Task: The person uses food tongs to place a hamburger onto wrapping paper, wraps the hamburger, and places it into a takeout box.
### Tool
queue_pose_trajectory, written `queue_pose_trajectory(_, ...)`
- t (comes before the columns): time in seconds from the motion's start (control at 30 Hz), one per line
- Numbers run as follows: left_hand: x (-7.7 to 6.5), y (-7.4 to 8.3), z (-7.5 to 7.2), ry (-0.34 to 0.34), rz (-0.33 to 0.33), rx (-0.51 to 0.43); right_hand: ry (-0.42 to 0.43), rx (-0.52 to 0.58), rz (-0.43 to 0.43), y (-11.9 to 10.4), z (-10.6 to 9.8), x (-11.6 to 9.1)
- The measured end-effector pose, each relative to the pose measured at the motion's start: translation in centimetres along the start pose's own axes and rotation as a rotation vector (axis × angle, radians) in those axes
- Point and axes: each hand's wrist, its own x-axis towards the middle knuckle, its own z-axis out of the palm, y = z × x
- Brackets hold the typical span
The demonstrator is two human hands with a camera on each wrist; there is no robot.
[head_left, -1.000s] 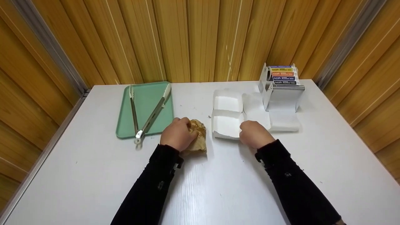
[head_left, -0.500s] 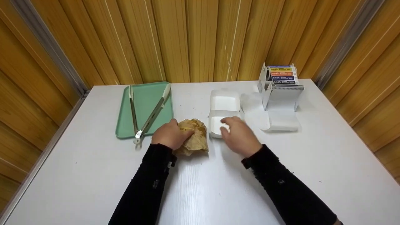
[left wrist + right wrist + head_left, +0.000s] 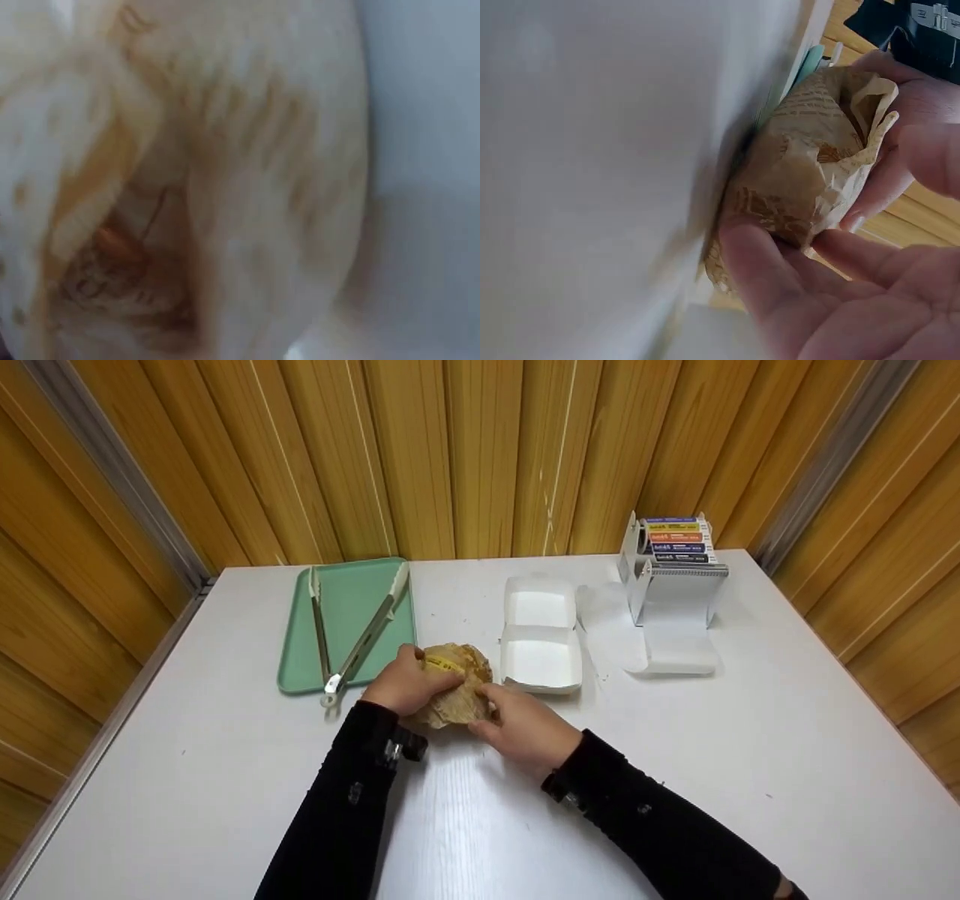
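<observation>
A bundle in crumpled, printed brown paper [image 3: 454, 701] lies on the white table, left of the open white carton. My left hand [image 3: 403, 684] grips its left side, thumb across the top and fingers around the back. At the right edge, my right hand [image 3: 529, 727] pinches the paper between thumb and fingers. Up close in the right wrist view, the bundle [image 3: 787, 172] has a gathered, partly open fold at one end. Printed paper [image 3: 277, 187] fills most of the blurred left wrist view, with a dark gap between folds. What the paper wraps is hidden.
A green tray [image 3: 360, 585] at the left has metal tongs [image 3: 360, 649] spread over it. The white lidded carton [image 3: 541, 660] lies open. Behind it to the right, a white stand [image 3: 679, 592] bears several coloured labelled strips, with pale paper sheets [image 3: 611, 622] beside it.
My right hand has left the carton's right edge and come left to the bundle. My left hand has shifted slightly left, baring more of the bundle and a yellow strip.
</observation>
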Motion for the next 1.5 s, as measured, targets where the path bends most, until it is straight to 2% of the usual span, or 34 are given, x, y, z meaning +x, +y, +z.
queue_pose_trajectory(0.17, -0.2, 0.2, -1.0, 0.003, 0.046, -0.088, 0.004, 0.213, -0.002, 0.0, -0.2, -0.1)
queue_pose_trajectory(0.3, -0.5, 0.8, -1.5, 0.017, 0.107, -0.176, 0.064, 0.279, -0.02, -0.1, -0.5, -0.2)
queue_pose_trajectory(0.37, -0.7, 1.1, -1.4, 0.03, 0.142, -0.238, 0.133, 0.271, -0.04, -0.1, -0.8, -0.2)
queue_pose_trajectory(0.47, -0.9, 1.8, -0.9, 0.054, 0.211, -0.34, 0.255, 0.199, -0.079, 0.2, -1.5, 0.1)
queue_pose_trajectory(0.53, -1.1, 2.3, -0.3, 0.066, 0.263, -0.395, 0.289, 0.176, -0.107, 0.6, -2.2, 0.3)
queue_pose_trajectory(0.63, -1.2, 3.1, 0.9, 0.073, 0.327, -0.451, 0.254, 0.219, -0.131, 1.4, -3.3, 0.6)
queue_pose_trajectory(0.73, -1.2, 3.5, 2.2, 0.065, 0.358, -0.483, 0.208, 0.259, -0.119, 2.1, -4.2, 0.8)
queue_pose_trajectory(0.97, -0.9, 3.8, 4.1, -0.016, 0.404, -0.542, 0.199, 0.226, -0.131, 3.7, -6.2, 0.9)
queue_pose_trajectory(1.1, -0.6, 3.7, 4.7, -0.07, 0.439, -0.523, 0.208, 0.252, -0.126, 4.8, -7.2, 1.1)
queue_pose_trajectory(1.2, -0.2, 3.6, 5.2, -0.106, 0.44, -0.473, 0.21, 0.292, -0.087, 5.7, -8.0, 1.3)
queue_pose_trajectory(1.3, 0.2, 3.5, 5.8, -0.094, 0.436, -0.374, 0.216, 0.328, -0.046, 6.6, -8.7, 1.4)
queue_pose_trajectory(1.4, 0.6, 3.3, 6.4, -0.049, 0.418, -0.254, 0.25, 0.36, -0.007, 7.7, -9.3, 1.5)
queue_pose_trajectory(1.5, 0.9, 3.3, 6.8, -0.034, 0.385, -0.189, 0.287, 0.361, 0.021, 8.6, -9.7, 1.8)
